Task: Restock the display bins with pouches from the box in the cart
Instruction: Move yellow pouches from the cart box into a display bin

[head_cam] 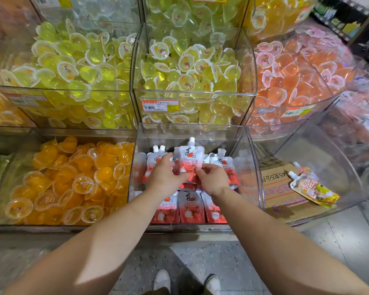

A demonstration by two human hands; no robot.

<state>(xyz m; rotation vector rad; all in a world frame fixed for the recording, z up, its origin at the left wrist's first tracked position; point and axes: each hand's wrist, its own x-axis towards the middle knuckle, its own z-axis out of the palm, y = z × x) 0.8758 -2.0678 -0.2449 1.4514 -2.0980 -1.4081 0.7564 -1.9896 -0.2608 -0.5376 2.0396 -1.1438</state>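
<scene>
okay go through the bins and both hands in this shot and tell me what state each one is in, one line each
Left hand: inside the pouch bin, fingers on a red-and-white pouch.
Right hand: inside the same bin, gripping that pouch.
Pouch bin: partly filled, pouches standing in rows.
Orange jelly cup bin: nearly full.
Yellow jelly cup bin: well filled.
Right-hand bin: nearly empty, holding flat cardboard and one yellow pouch.

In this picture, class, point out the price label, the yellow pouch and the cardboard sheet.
price label [160, 106]: head view, label's middle.
yellow pouch [313, 188]: head view, pouch's printed body.
cardboard sheet [275, 184]: head view, printed face.
</scene>
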